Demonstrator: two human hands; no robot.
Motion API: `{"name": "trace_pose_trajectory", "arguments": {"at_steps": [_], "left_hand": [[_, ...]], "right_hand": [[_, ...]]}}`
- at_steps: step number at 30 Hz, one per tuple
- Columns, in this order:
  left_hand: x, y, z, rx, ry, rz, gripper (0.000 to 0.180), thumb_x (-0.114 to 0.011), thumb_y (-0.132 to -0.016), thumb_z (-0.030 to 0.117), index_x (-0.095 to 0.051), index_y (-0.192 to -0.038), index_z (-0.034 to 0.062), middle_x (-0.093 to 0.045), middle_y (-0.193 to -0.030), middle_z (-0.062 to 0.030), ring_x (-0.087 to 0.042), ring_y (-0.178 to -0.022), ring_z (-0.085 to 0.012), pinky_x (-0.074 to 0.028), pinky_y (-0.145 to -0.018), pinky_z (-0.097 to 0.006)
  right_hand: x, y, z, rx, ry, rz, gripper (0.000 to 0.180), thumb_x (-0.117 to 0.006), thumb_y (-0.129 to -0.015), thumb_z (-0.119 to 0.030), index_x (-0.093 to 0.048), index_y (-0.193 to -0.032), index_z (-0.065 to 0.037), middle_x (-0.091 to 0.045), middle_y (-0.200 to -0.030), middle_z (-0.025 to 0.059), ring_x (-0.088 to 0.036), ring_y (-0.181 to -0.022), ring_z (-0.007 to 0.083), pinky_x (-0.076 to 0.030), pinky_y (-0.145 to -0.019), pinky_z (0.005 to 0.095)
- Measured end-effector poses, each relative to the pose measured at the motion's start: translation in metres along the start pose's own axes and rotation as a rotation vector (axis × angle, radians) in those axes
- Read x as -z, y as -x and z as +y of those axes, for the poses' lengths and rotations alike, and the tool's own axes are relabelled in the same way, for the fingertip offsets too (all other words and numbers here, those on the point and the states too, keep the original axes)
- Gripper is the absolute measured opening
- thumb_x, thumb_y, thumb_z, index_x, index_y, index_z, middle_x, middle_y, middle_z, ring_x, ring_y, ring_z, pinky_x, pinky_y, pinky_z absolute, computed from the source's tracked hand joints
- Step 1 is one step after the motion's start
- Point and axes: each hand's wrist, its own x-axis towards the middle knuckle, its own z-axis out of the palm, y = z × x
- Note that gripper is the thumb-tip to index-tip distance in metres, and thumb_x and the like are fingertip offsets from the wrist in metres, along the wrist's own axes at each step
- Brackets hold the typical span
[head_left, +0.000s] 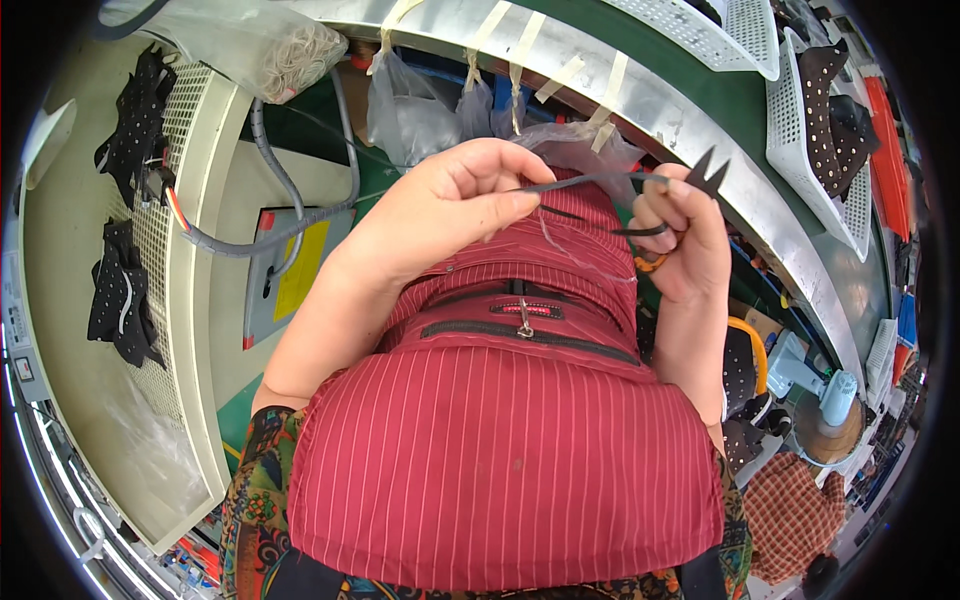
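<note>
My left hand (455, 205) pinches a narrow dark strip (595, 179) between thumb and forefinger. The strip runs across to my right hand (690, 235), whose fingers are closed on its other end. Scissors are also in my right hand: their dark blades (709, 173) stick up beyond the fingers, slightly apart, and an orange handle loop (652, 263) shows below the palm. Short black ends jut out beside both hands; I cannot tell whether they belong to the strip. A thin pale thread hangs below the strip, in front of the maroon pinstriped apron (510, 450).
On the left, a cream machine table (205, 300) carries dark dotted fabric pieces (125, 290). Plastic bags (415, 100) hang taped to a curved metal edge (690, 110) ahead. White baskets (815, 150) stand at the far right, with a small blue fan (838, 398) lower down.
</note>
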Motion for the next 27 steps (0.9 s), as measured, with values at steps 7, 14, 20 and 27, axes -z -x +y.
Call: {"name": "trace_pose_trajectory", "arguments": {"at_steps": [7, 14, 20, 27], "left_hand": [[0.032, 0.018, -0.016, 0.065, -0.427, 0.239, 0.023, -0.066, -0.082, 0.008, -0.060, -0.104, 0.0016, -0.057, -0.079, 0.0038, -0.050, -0.073, -0.0024, -0.042, -0.067, -0.019], [0.059, 0.050, -0.012, -0.040, -0.477, 0.453, 0.013, -0.058, -0.089, 0.012, -0.064, -0.095, 0.0025, -0.061, -0.081, 0.0022, -0.053, -0.075, -0.0059, -0.044, -0.070, -0.021], [0.065, 0.056, 0.000, -0.244, -0.816, 0.459, 0.017, -0.056, -0.089, 0.019, -0.061, -0.092, 0.0028, -0.064, -0.084, -0.0081, -0.060, -0.075, -0.0191, -0.047, -0.070, -0.030], [0.035, 0.029, -0.013, -0.471, -0.798, 0.323, 0.025, -0.058, -0.086, 0.022, -0.056, -0.105, 0.0056, -0.061, -0.096, -0.0128, -0.061, -0.085, -0.0290, -0.048, -0.076, -0.039]], "right_hand": [[0.013, 0.002, -0.012, 0.081, 0.062, 0.088, 0.013, -0.060, -0.082, -0.012, -0.061, -0.091, -0.003, -0.038, -0.056, -0.0035, -0.035, -0.048, 0.0073, -0.026, -0.043, 0.0213], [0.038, -0.001, -0.011, 0.072, 0.149, 0.152, 0.015, -0.060, -0.083, -0.014, -0.056, -0.092, -0.002, -0.038, -0.057, -0.0043, -0.036, -0.048, 0.0062, -0.026, -0.043, 0.0202], [0.047, 0.001, 0.002, 0.057, 0.418, 0.301, 0.011, -0.056, -0.090, -0.014, -0.052, -0.095, -0.005, -0.032, -0.055, -0.0068, -0.031, -0.044, 0.0033, -0.024, -0.040, 0.0191], [0.024, 0.005, 0.006, 0.052, 0.808, 0.247, 0.013, -0.061, -0.085, -0.009, -0.058, -0.096, -0.002, -0.047, -0.060, -0.0022, -0.038, -0.047, 0.0042, -0.028, -0.042, 0.0192]]}}
